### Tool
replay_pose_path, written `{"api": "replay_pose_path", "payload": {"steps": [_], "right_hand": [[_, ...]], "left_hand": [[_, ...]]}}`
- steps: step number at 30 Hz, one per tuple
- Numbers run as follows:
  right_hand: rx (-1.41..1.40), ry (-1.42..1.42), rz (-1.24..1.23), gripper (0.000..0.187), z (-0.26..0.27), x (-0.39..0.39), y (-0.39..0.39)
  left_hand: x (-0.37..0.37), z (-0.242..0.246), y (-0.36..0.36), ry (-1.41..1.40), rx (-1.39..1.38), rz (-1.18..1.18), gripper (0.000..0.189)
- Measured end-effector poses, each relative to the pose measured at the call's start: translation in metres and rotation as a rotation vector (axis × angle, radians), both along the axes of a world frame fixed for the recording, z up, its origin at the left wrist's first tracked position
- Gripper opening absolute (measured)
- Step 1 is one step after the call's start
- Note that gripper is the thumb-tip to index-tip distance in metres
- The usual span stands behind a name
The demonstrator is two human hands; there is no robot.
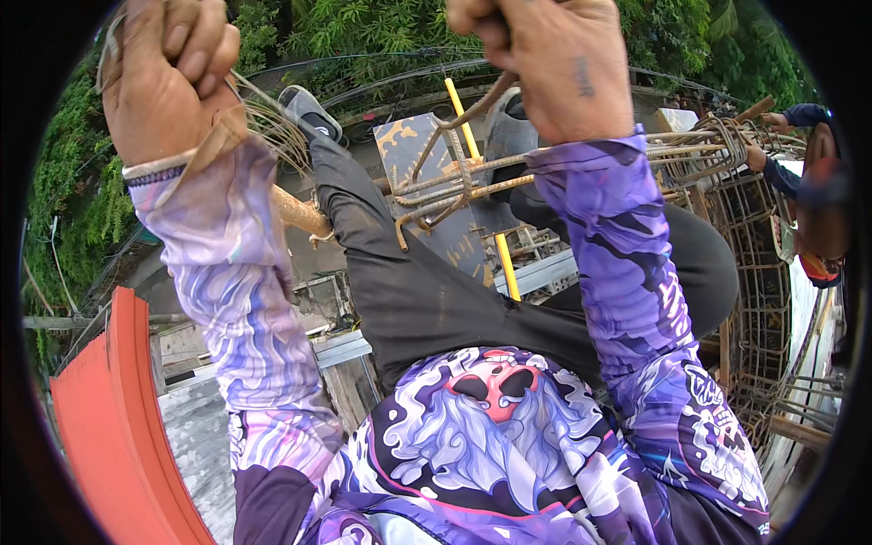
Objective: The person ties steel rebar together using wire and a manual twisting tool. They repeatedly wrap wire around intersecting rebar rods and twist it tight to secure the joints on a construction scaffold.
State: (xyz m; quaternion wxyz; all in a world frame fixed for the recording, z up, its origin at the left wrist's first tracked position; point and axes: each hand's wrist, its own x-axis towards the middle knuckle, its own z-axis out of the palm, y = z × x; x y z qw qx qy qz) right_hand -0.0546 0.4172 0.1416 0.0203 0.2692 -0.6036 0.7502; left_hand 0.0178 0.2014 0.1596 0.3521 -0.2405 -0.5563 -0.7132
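My left hand (167, 75) is raised at the upper left, its fingers curled around a thin, pale cord (255, 90). A brown strip (212, 146) crosses that wrist. At the top edge, my right hand (555, 68) is closed at the upper end of a bent steel bar (477, 109); its fingertips are partly cut off. Below it, ribbed rebars (497, 185) run sideways through a bent stirrup (462, 160), their hooked ends near my thigh. My legs in black trousers (436, 272) straddle this steel high above the ground.
A bundle of thin rods (276, 133) hangs beyond my left hand. A rusty pipe (300, 212) meets my left leg. Below are a stained panel (409, 146) and a yellow pole (507, 266). At right, another person's hand (755, 157) touches tied rebar (722, 146), above a rebar cage (756, 272).
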Motion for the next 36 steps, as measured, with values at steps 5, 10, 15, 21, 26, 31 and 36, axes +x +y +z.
{"api": "replay_pose_path", "payload": {"steps": [5,10,15,21,26,31,36], "right_hand": [[-0.432,-0.282,0.34,0.034,-0.01,-0.018,0.053],[0.727,-0.13,-0.004,0.045,0.012,-0.005,0.09],[1.236,1.011,-0.369,0.043,0.022,0.013,0.124],[1.357,0.562,0.306,0.04,-0.039,0.013,0.113],[1.08,-0.143,0.592,0.041,-0.055,0.034,0.103],[0.397,-0.259,0.024,0.038,-0.103,0.038,0.091],[0.51,-0.301,-0.396,0.037,-0.186,0.018,0.073]], "left_hand": [[-0.022,-0.081,0.087,-0.119,-0.953,0.276,0.031],[-0.005,-0.089,0.063,-0.177,-1.1,0.35,0.018],[0.006,-0.048,0.038,-0.268,-1.482,0.062,0.031],[0.006,-0.051,0.036,-0.148,-1.51,-0.158,0.031],[0.008,-0.028,0.04,0.122,-1.549,-0.064,0.034],[0.013,-0.017,0.002,-0.153,-0.638,0.429,0.028],[-0.002,-0.181,0.063,-0.792,-1.244,0.344,0.028]]}}
